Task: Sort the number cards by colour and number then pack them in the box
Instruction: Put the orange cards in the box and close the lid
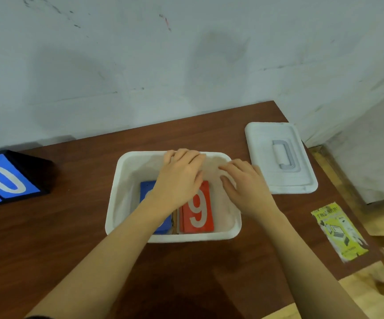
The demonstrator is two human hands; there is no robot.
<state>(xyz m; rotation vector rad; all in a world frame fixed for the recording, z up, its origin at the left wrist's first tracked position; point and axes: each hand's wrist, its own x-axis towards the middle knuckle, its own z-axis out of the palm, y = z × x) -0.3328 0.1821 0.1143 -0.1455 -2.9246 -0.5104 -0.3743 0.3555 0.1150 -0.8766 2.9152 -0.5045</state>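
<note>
A white plastic box (117, 199) stands on the brown table in the middle of the head view. Inside it lie two stacks side by side: a red card stack (196, 210) with a white 9 on top at the right, and a blue card stack (146, 189) at the left, mostly hidden under my left forearm. My left hand (179, 176) is spread over the box, fingers reaching its far rim. Above the box's right side is my right hand (243, 180), fingers apart and pointing left. Neither hand holds anything that I can see.
The box's white lid (280, 157) with a grey handle lies flat to the right of the box. A blue flip scoreboard (7, 178) showing 0 stands at the far left. A yellow leaflet (339, 231) lies near the table's right edge. A wall runs behind the table.
</note>
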